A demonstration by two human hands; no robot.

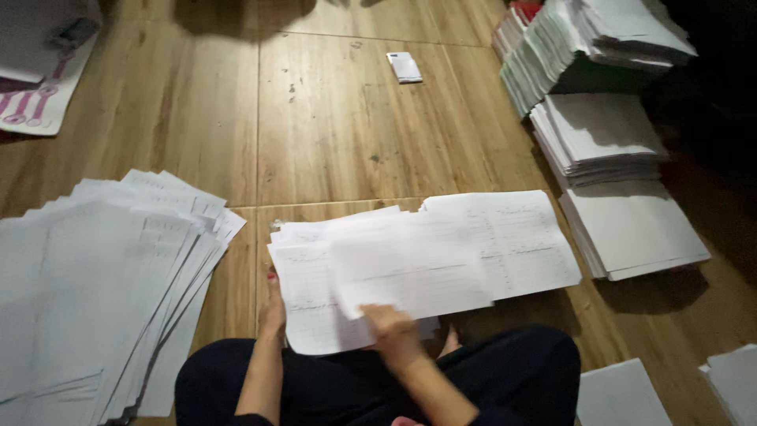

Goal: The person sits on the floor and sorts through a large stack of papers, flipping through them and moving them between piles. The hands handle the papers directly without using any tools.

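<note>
I sit on a wooden floor with a bundle of printed white sheets (315, 315) over my lap. My left hand (273, 306) holds the bundle's left edge from below, its fingers mostly hidden under the paper. My right hand (392, 328) grips the lower edge of a loose top sheet (410, 272), which is blurred by motion. Another printed sheet (520, 237) lies spread to the right of the bundle.
A wide fanned pile of sheets (102, 276) lies at my left. To the right are stacked paper piles (599, 138), a flat pile (639, 229) and a tall slanted stack (576, 39). A small white card-like object (404, 67) lies far ahead. More sheets (623, 394) lie at lower right.
</note>
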